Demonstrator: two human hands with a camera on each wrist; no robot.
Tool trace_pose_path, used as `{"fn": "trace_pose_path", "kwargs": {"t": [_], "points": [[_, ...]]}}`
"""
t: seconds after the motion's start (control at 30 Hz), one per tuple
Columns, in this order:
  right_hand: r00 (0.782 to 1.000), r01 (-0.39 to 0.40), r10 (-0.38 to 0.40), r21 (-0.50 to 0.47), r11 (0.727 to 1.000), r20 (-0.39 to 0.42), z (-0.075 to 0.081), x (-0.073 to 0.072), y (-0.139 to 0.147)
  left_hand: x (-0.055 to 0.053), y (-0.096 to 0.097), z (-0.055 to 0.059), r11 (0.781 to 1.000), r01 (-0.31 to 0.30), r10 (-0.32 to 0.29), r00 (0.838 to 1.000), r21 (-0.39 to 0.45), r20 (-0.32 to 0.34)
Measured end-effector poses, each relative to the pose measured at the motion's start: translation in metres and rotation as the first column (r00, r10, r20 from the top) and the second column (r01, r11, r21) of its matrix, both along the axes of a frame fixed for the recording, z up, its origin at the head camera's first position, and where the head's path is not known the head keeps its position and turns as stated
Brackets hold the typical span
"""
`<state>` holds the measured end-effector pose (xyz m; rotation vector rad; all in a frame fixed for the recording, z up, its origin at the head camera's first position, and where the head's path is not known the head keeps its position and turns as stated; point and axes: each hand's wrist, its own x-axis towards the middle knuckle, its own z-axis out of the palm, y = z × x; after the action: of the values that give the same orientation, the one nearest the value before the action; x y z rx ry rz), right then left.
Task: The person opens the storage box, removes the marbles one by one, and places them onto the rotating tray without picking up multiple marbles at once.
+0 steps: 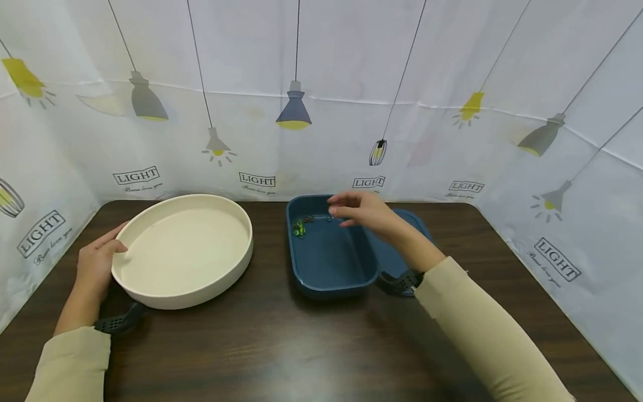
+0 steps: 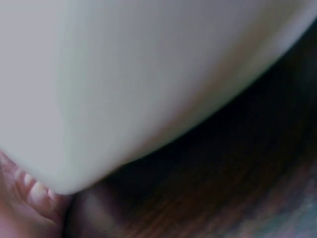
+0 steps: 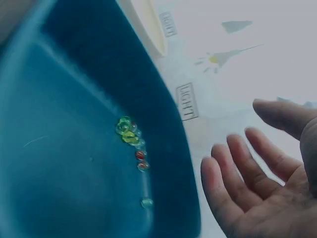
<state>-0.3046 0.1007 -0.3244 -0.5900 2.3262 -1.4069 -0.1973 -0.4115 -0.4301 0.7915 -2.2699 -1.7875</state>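
At the left, a round cream tray [image 1: 183,251] with a low wall sits on the table. My left hand [image 1: 97,259] grips its left rim, thumb over the edge and fingers along the outside. In the left wrist view the tray's wall [image 2: 124,74] fills most of the frame. Over the far right part of a blue rectangular container [image 1: 329,262] is my right hand [image 1: 366,215], fingers loosely extended and holding nothing. Several small glass marbles, green-yellow ones [image 3: 126,131] and reddish ones [image 3: 141,161], lie along one inner wall, with a single pale green marble [image 3: 146,203] apart from them.
A flat blue lid-like piece [image 1: 397,251] lies right of the container, partly hidden by my right arm. The dark wooden table [image 1: 281,340] meets a white curtain [image 1: 341,111] printed with lamps at the back and sides.
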Motion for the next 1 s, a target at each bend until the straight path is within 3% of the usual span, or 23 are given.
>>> {"fn": "trace_pose_path", "kwargs": {"t": [0.23,0.43,0.53,0.77,1.0], "points": [[0.986,-0.153,0.149,0.051,0.987,0.068,-0.007,-0.036,-0.045,0.002,-0.006,-0.003,0.992,-0.04,0.05,0.996,0.123,-0.08],[0.973,-0.226,0.215,0.152,0.962,0.086,-0.022,-0.056,-0.059,0.001,-0.005,-0.002,0.993,-0.038,0.05,0.992,0.11,-0.113],[0.973,-0.225,0.211,0.197,0.954,0.092,-0.03,-0.06,-0.063,0.002,-0.004,-0.003,0.993,-0.013,0.03,0.99,0.119,-0.137],[0.985,-0.17,0.154,0.311,0.935,0.077,-0.044,-0.061,-0.069,0.004,0.0,-0.004,0.992,0.111,-0.116,0.99,-0.056,-0.078],[0.991,-0.131,0.118,0.323,0.937,0.058,-0.052,-0.062,-0.068,0.003,0.0,-0.004,0.997,0.08,-0.08,0.992,-0.003,-0.097]]}}
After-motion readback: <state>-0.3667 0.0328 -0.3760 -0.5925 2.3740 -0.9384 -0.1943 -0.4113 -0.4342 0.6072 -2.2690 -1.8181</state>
